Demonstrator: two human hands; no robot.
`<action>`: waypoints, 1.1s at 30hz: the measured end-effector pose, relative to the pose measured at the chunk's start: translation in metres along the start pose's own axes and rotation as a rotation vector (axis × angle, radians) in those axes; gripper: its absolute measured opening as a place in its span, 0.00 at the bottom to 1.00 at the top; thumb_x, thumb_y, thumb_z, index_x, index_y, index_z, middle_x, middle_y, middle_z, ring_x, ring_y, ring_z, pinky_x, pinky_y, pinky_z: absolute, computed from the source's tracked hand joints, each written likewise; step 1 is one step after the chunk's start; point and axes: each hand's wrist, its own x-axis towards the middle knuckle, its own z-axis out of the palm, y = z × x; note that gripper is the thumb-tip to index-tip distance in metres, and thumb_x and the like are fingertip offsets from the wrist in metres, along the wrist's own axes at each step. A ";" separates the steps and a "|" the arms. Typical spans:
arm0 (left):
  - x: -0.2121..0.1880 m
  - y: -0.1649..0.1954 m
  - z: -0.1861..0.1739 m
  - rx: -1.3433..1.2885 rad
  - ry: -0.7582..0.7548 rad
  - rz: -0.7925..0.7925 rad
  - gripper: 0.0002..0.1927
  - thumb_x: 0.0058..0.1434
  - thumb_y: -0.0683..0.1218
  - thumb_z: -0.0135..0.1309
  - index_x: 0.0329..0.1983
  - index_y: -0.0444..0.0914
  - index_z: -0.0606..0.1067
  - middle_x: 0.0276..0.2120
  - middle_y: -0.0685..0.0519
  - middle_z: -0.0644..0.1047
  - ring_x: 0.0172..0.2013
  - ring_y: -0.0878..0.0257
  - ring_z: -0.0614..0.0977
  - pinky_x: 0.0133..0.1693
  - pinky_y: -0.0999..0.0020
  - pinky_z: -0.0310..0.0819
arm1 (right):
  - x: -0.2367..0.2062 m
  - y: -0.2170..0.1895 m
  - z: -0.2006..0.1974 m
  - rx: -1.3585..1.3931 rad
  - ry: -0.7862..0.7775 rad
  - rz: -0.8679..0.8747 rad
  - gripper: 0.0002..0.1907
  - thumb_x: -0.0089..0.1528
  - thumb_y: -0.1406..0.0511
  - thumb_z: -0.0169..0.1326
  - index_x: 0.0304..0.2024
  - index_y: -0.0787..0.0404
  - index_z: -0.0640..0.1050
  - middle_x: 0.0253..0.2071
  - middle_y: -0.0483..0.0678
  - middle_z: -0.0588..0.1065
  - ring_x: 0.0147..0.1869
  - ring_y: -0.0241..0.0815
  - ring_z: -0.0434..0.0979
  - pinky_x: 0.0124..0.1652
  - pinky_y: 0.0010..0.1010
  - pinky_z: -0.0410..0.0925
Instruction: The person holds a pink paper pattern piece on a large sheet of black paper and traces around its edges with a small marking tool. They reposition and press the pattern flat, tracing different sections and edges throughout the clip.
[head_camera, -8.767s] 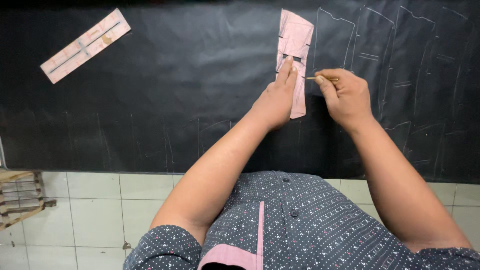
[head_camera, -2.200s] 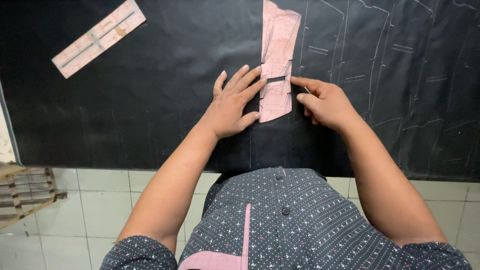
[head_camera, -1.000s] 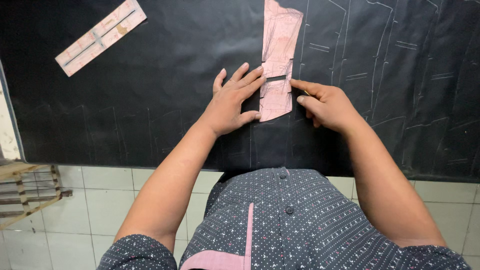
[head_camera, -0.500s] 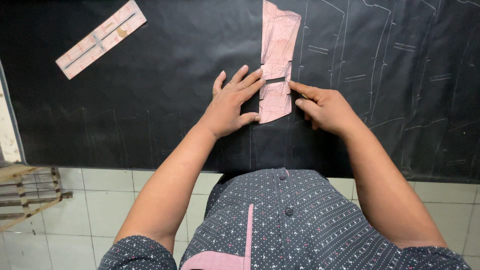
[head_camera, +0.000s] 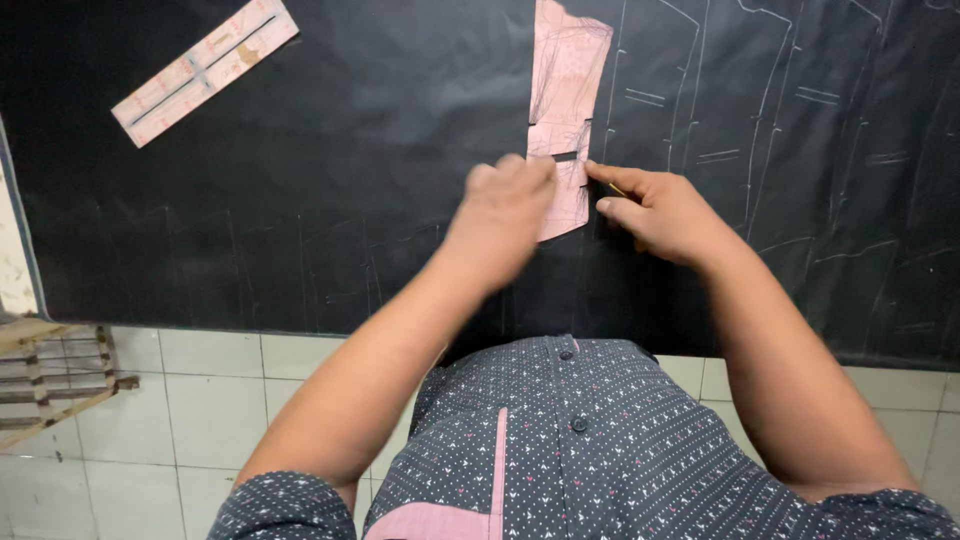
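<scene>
A long pink paper pattern piece (head_camera: 565, 90) lies on black cloth (head_camera: 380, 150) spread over the table. My left hand (head_camera: 505, 215) is blurred with motion, fingers curled, at the lower left edge of the pattern and covering part of it. My right hand (head_camera: 655, 210) rests on the cloth at the pattern's lower right edge and pinches a thin yellowish marking stick (head_camera: 614, 187) whose tip points at the paper. White chalk outlines (head_camera: 760, 110) of garment parts are drawn on the cloth to the right.
A second pink pattern strip (head_camera: 205, 70) lies slanted at the upper left of the cloth. Below the table edge are white floor tiles (head_camera: 210, 420), and a wooden rack (head_camera: 45, 380) stands at the left.
My left hand, earlier spread flat on the pattern, has lifted and curled and is moving. Over the last seconds the pattern and my right hand stayed roughly in place.
</scene>
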 end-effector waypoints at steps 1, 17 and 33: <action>0.005 0.009 0.009 0.053 0.002 0.018 0.18 0.68 0.42 0.48 0.60 0.36 0.75 0.65 0.47 0.70 0.59 0.51 0.73 0.57 0.51 0.66 | 0.001 -0.004 -0.002 -0.054 0.094 -0.211 0.19 0.65 0.66 0.55 0.59 0.50 0.78 0.31 0.42 0.73 0.32 0.33 0.70 0.33 0.29 0.68; 0.042 0.063 0.146 0.306 -0.147 0.046 0.26 0.69 0.48 0.41 0.69 0.36 0.65 0.68 0.40 0.64 0.66 0.43 0.65 0.63 0.39 0.56 | 0.014 -0.069 0.055 -0.673 -0.110 -0.768 0.12 0.65 0.59 0.53 0.39 0.60 0.82 0.37 0.49 0.81 0.45 0.50 0.79 0.52 0.43 0.65; 0.041 0.059 0.117 0.437 -0.312 0.025 0.21 0.69 0.45 0.43 0.63 0.35 0.73 0.61 0.43 0.74 0.56 0.46 0.76 0.49 0.45 0.65 | 0.032 -0.070 0.041 -0.914 0.198 -0.862 0.07 0.63 0.62 0.56 0.38 0.54 0.84 0.37 0.45 0.82 0.47 0.47 0.80 0.64 0.50 0.58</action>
